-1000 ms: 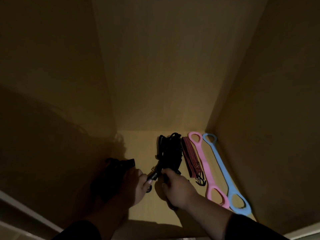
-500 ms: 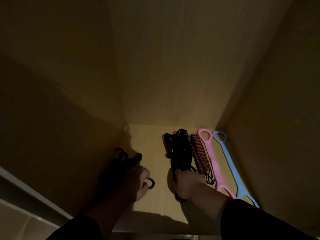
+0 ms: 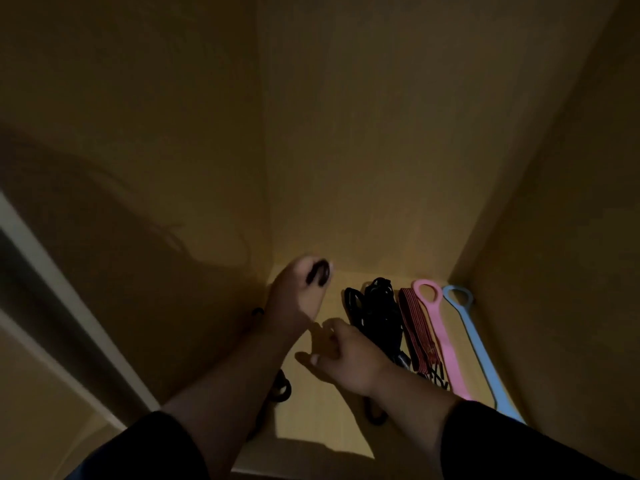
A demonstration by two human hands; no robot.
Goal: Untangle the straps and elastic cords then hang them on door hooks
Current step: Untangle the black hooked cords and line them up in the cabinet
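Where the dim wooden cabinet's walls are closing in on three sides, bare floor [image 3: 322,414] is lying open between the forearms. Left hand [image 3: 298,296] is gripping a black cord hook [image 3: 318,274] near the back corner. Right hand [image 3: 343,358] is hovering loosely curled, holding nothing visible, just beside the black cord bundle [image 3: 375,311], red-striped cord [image 3: 417,329], pink strap [image 3: 440,337] and blue strap [image 3: 479,351] lying side by side.

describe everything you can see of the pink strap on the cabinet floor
The pink strap is a flat, smooth band, rubbery in look, with an oval loop hole at its far end. It lies straight on the cabinet floor, running from the back wall toward the camera, between the red striped band and the blue strap. Its near end is blurred. Neither hand touches it.
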